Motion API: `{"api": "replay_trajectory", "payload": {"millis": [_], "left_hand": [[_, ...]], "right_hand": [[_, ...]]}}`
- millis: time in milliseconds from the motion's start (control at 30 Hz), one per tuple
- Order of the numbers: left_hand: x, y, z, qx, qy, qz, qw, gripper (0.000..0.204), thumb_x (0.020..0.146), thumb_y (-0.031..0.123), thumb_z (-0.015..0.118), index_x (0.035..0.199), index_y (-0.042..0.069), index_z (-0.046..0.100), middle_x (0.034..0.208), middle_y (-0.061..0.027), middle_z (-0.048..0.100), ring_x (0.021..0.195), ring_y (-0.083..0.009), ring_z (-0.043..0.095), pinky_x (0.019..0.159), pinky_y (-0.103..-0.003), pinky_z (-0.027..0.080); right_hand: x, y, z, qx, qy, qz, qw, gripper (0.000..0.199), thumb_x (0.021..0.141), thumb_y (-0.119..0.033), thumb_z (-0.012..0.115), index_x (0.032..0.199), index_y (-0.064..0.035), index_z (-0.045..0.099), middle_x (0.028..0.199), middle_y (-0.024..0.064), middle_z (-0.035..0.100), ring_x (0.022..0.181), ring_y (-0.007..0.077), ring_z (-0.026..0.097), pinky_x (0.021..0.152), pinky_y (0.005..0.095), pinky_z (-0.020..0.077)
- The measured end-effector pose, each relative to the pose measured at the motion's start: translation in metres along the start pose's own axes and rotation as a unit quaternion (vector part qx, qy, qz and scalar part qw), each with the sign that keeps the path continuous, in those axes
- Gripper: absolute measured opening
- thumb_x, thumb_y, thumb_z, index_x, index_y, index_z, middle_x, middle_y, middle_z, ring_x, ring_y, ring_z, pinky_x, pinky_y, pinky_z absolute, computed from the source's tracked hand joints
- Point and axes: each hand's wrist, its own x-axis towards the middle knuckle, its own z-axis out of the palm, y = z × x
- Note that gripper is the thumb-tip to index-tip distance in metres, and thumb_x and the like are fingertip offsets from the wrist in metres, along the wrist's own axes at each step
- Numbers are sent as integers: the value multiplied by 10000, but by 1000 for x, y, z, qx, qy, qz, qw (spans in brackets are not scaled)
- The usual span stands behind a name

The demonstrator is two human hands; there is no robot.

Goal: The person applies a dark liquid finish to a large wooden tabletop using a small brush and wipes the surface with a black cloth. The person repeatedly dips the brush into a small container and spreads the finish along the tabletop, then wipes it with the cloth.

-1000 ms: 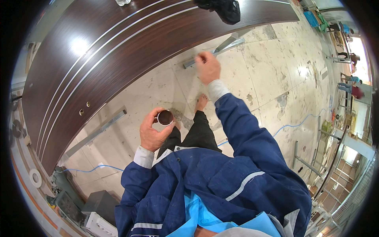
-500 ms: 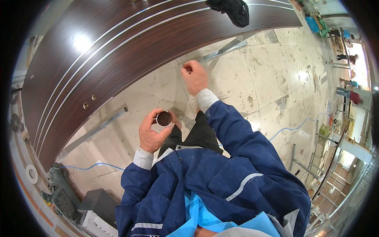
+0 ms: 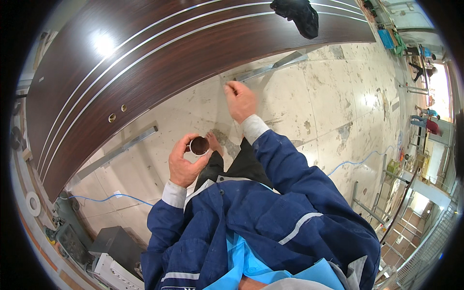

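Note:
My left hand (image 3: 181, 165) grips a small round cup (image 3: 199, 146) with a pale rim, held in front of my body. Its inside looks dark brown. Off to the right and farther forward is my right hand (image 3: 241, 102), its fingers curled together in a pinch near the edge of a dark wood-grain panel (image 3: 159, 72). Whatever sits between those fingertips, if anything, is too small to make out. Pale metal strips run along the panel, and two holes with a brassy look (image 3: 112, 118) sit near its left end.
A black cloth item (image 3: 300, 18) lies on the panel. Metal bars (image 3: 118, 151) show below its near edge. A blue hose (image 3: 108, 197) crosses the worn tiled floor (image 3: 333, 113). A grey box-like machine (image 3: 116, 245) stands lower left. Several people (image 3: 427, 125) are far right.
The whole view has shifted slightly, so the panel and black cloth sit a little farther right and lower. My right hand has moved slightly toward me; my left hand keeps hold of the cup.

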Motion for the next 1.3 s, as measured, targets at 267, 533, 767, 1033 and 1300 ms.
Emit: {"api": "replay_trajectory", "payload": {"millis": [267,533,767,1033,1300], "left_hand": [[-7,-7,-11,-16,14,-1,1000,559,829,158,891,1339,64,681,1174,-55,765,1052,-160,739,958,-326,557],[-12,-8,-12,-18,11,-4,1000,566,830,156,899,1343,56,679,1200,-70,765,1054,-166,748,962,-328,559],[-14,-9,-16,0,14,-7,1000,548,839,148,887,1337,52,680,1171,-59,767,1054,-163,743,959,-324,554],[-11,-9,-16,-17,10,-11,1000,551,812,173,904,1311,50,705,1204,-101,762,1070,-203,749,945,-341,578],[15,27,3,-91,-83,39,992,595,760,185,908,1312,57,727,1374,-167,706,1252,-281,695,1075,-390,529]], "right_hand": [[21,13,-22,4,79,43,996,186,959,-201,753,1052,-40,758,991,128,756,893,273,724,824,403,576],[14,3,-11,-4,49,41,998,149,929,-192,765,1001,-63,744,977,109,730,889,267,713,814,403,570],[-33,-32,45,10,-63,-28,998,147,921,-183,769,988,-55,742,941,112,711,867,279,698,785,406,564],[56,26,-55,30,126,88,988,227,960,-215,783,1039,-2,777,962,102,793,876,193,723,812,358,577],[22,-15,-100,203,-114,110,966,221,998,-186,770,1162,-37,767,973,6,760,821,64,654,699,256,524]]}}
